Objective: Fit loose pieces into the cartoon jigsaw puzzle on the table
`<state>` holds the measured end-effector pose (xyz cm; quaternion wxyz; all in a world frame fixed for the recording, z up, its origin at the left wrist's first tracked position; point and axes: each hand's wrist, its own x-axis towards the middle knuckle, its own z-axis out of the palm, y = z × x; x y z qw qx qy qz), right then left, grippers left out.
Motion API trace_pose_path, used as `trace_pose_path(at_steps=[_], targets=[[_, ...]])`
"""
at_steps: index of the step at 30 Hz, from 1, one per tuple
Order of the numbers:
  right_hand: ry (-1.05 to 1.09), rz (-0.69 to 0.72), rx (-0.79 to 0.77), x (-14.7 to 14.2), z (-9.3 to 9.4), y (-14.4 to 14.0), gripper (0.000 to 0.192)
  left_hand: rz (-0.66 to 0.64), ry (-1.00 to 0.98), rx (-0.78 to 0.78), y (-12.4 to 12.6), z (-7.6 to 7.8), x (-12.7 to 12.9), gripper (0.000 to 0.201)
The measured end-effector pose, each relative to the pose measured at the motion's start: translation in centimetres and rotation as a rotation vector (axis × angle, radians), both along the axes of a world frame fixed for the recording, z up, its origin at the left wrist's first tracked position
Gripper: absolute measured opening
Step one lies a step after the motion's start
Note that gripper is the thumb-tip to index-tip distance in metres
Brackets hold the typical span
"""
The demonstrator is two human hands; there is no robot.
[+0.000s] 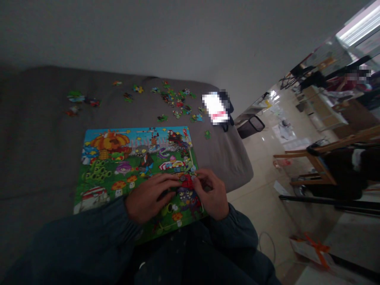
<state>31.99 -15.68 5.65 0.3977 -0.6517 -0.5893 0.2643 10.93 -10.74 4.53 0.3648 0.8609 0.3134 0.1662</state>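
A colourful jigsaw puzzle (124, 174) with cartoon plants and zombies lies in front of me, its near edge at my lap. My right hand (212, 194) pinches a red puzzle piece (187, 181) between thumb and fingers over the right part of the picture. From the left, my left hand (151, 198) reaches across the puzzle, fingers stretched out and thumb apart. Its fingertips are close to the left edge of the red piece; whether they touch it I cannot tell. Both hands hide parts of the picture beneath them.
Loose puzzle pieces (178, 101) are scattered beyond the puzzle on the grey cloth surface (38, 130). More pieces (75, 97) lie at the far left. A phone with a bright screen (215, 107) rests at the far right. A bin (251, 126) and a wooden chair (314, 166) stand on the floor.
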Motion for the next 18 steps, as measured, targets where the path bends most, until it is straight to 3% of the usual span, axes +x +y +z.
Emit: trace_pose_path(at_steps=[5,8,12,18], targets=[[-0.057,0.085,0.071,0.4,0.2,-0.3,0.018,-0.115,0.091,0.037,-2.6,2.0,-0.1,0.028],[-0.063,0.145,0.084,0.4,0.1,-0.7,0.024,-0.085,0.125,0.168,-4.4,2.7,-0.5,0.031],[-0.093,0.260,0.148,-0.1,-0.2,-0.8,0.029,-0.017,0.194,0.390,-6.1,2.2,-0.5,0.040],[-0.241,0.263,0.169,0.0,-1.1,-0.7,0.025,-0.072,0.221,0.467,-7.1,0.5,-0.4,0.034]])
